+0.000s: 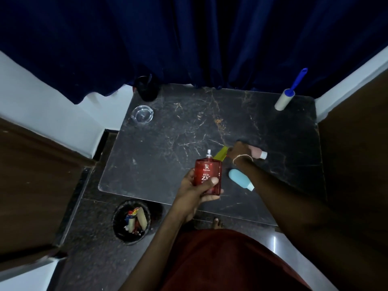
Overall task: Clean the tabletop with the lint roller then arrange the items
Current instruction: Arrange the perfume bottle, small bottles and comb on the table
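At the near edge of the table [159, 131], your left hand [197, 191] is clasping the red perfume bottle [208, 176], nozzle pointing away from you. Your right hand [239, 151] is closing on a yellow-green item [220, 154]; whether that grip is clenched, I cannot tell. The lint roller [288, 95] is lying at the far right corner, handle pointing away, nearer your right hand.

Black marble table [168, 143] carries ashtray [142, 114], lint roller [285, 99], two bottles [241, 179].
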### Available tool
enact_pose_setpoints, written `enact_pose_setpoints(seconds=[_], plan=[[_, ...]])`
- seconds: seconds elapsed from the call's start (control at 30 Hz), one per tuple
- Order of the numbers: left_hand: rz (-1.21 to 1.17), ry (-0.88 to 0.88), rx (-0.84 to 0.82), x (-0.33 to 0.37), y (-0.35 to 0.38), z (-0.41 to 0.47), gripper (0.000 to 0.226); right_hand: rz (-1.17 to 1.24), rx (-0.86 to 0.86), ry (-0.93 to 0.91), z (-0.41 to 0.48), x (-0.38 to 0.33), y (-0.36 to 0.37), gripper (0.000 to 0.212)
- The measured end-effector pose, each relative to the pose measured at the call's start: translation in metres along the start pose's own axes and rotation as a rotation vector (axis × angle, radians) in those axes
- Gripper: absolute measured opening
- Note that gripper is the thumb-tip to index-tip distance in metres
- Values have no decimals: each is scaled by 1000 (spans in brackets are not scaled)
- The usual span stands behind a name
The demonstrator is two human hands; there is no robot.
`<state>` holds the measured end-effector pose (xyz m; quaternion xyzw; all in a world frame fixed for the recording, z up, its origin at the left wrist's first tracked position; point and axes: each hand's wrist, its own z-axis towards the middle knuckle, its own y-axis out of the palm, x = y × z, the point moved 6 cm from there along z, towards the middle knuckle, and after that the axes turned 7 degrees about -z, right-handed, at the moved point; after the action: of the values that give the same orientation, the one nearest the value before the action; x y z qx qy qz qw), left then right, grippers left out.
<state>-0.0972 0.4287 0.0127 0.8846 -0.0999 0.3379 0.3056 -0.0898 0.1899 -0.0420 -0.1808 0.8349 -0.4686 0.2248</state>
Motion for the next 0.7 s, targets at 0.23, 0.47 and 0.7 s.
enact_pose_setpoints(seconds=[0.23, 0.47, 0.7], plan=[[-189, -56, -169, 29, -10, -7, 51, 3, 17, 16, -4, -9, 9, 39], [-295, -233, -322, 36, -10, -7, 81, 928, -80, 44, -30, -27, -17, 27], [-352, -363, -384, 18, -7, -5, 84, 1360, -300, -214, -88, -67, -49, 18]])
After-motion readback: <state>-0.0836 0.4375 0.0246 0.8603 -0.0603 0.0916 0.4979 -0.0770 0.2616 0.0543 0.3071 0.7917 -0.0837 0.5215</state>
